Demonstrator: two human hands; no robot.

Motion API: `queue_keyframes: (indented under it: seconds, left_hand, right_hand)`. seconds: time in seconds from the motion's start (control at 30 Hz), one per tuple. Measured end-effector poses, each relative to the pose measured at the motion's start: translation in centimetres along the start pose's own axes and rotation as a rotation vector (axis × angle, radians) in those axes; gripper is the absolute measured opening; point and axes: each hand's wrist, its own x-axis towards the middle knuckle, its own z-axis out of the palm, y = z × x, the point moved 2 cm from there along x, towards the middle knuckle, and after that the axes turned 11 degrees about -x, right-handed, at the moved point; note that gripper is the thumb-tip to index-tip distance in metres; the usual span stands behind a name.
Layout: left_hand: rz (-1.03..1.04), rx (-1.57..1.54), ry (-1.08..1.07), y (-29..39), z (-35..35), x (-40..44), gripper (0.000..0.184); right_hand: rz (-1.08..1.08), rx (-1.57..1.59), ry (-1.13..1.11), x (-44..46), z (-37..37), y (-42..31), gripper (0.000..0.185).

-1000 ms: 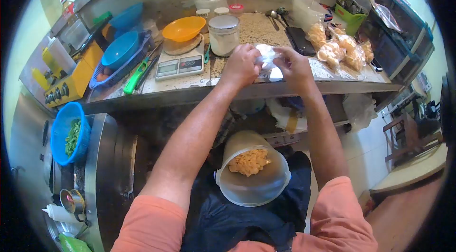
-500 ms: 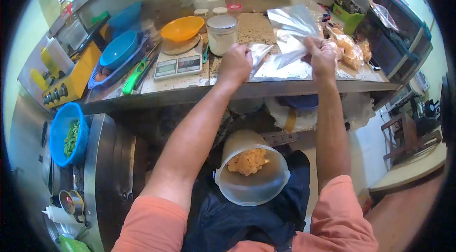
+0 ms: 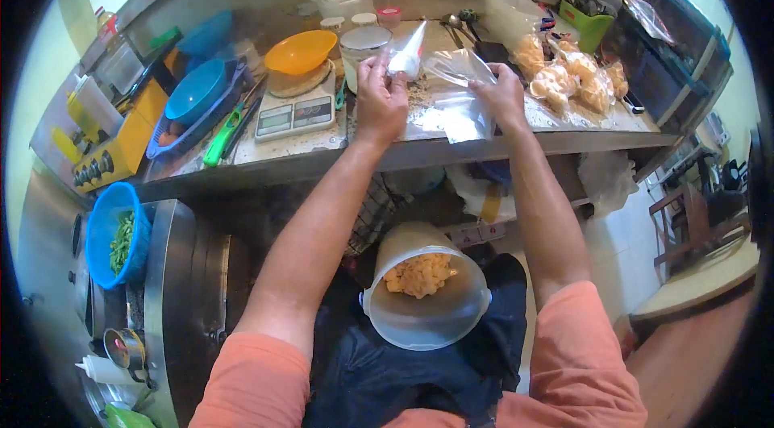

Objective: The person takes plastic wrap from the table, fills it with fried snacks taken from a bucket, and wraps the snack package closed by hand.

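Note:
My left hand (image 3: 382, 97) is closed on a small clear bag of white contents (image 3: 409, 53), whose pointed end sticks up beside the lidded jar (image 3: 355, 43). My right hand (image 3: 501, 93) pinches the edge of a clear plastic bag (image 3: 463, 69), which hangs over the worktop. Tied bags of orange-tinted food (image 3: 582, 80) lie right of that hand. Between my legs a tilted white bucket (image 3: 427, 322) holds orange-coloured pieces (image 3: 421, 275).
On the counter (image 3: 290, 160) are a kitchen scale (image 3: 297, 115), an orange bowl (image 3: 300, 52), a green-handled tool (image 3: 224, 136) and blue bowls (image 3: 196, 92). A blue basket (image 3: 98, 236) of green vegetables stands lower left. Dark utensils (image 3: 468, 23) lie at the back.
My left hand has lifted the small white-filled bag off the counter. My right hand first swung right with the large clear bag, then came back left and lower with it.

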Motion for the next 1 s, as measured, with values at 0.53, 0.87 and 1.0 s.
queue_keyframes:
  seconds: [0.53, 0.87, 1.0]
  left_hand:
    - [0.008, 0.607, -0.956, 2.1, 2.6, -1.6, 0.050]
    - [-0.022, 0.592, -0.907, 2.4, 2.5, -1.6, 0.050]
    - [0.064, 0.494, -0.810, 3.1, 2.0, -1.1, 0.039]
  right_hand:
    - [0.050, 0.613, -0.050, 0.4, 0.6, 2.3, 0.060]
    - [0.124, 1.169, 0.292, -2.1, -9.2, 6.2, 0.038]
    - [0.190, 1.198, 0.054, -10.0, -14.8, 2.6, 0.030]
